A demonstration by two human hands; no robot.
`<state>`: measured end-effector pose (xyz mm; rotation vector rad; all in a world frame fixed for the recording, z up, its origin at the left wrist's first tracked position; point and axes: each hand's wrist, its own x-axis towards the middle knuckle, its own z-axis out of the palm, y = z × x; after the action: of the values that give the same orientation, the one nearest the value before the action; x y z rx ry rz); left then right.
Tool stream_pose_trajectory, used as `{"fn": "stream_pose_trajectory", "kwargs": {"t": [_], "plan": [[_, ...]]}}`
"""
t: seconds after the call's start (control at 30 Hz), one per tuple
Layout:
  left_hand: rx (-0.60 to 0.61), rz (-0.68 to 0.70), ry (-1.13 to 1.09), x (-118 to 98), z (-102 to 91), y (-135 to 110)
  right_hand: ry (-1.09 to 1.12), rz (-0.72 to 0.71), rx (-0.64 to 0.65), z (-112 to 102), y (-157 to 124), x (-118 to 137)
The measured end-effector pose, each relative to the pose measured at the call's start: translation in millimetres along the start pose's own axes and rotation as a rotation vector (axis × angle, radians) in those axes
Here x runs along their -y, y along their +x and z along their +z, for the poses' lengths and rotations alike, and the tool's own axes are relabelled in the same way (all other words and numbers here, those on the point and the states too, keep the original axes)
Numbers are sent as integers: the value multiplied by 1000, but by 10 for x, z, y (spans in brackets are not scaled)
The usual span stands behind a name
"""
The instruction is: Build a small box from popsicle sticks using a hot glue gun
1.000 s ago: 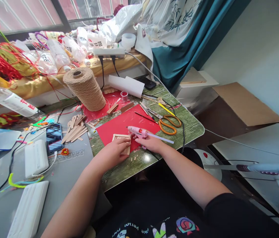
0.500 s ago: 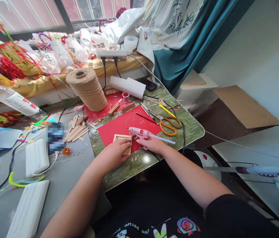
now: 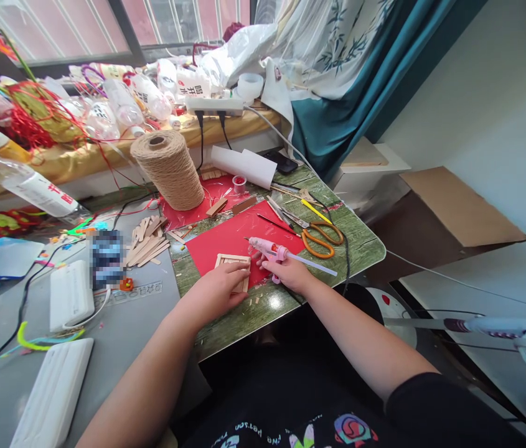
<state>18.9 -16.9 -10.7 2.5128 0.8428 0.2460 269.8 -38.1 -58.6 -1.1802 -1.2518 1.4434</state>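
A small frame of wooden craft sticks (image 3: 230,261) lies on a red sheet (image 3: 239,236) near the front of the green table (image 3: 360,246). My left hand (image 3: 218,289) rests on the frame's near side, fingers pressed down on it. My right hand (image 3: 288,272) is wrapped round a pink hot glue gun (image 3: 267,247). The gun's nozzle points left, just beside the frame's far right corner. A clear glue stick (image 3: 312,264) juts out of the gun's back to the right.
Orange-handled scissors (image 3: 321,236) and thin tools lie right of the red sheet. A big twine spool (image 3: 168,168) stands behind it, loose craft sticks (image 3: 144,242) to its left. A phone (image 3: 105,256), white boxes (image 3: 70,298) and cables cover the grey desk. The sill holds bottles and a power strip (image 3: 213,104).
Both hands stay on the frame and the glue gun. The gun's nozzle has edged slightly away from the frame's corner, and the camera has shifted a little.
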Motion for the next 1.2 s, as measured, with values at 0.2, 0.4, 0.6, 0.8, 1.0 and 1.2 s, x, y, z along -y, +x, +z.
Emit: {"fn": "stream_pose_trajectory", "kwargs": {"t": [0.2,0.4,0.6,0.8,1.0,1.2], "plan": [[28,43,25,0,-43,-3,150,22,-58,-13,-4,-83],[2,87,51,-27,-29,8,211,24,-55,-11,-6,-62],[-31,92,-27,-34,-107,11,242,4,-54,-15,-6,-49],[-245,-344,105,51,-351,-28,263,-13,-48,-13,-10,-68],[-12,-695,187,249,-337,-59,144,1,-29,2,0,-81],[-77,-627,143,247,-301,-53,34,92,34,-24,-11,-96]]}}
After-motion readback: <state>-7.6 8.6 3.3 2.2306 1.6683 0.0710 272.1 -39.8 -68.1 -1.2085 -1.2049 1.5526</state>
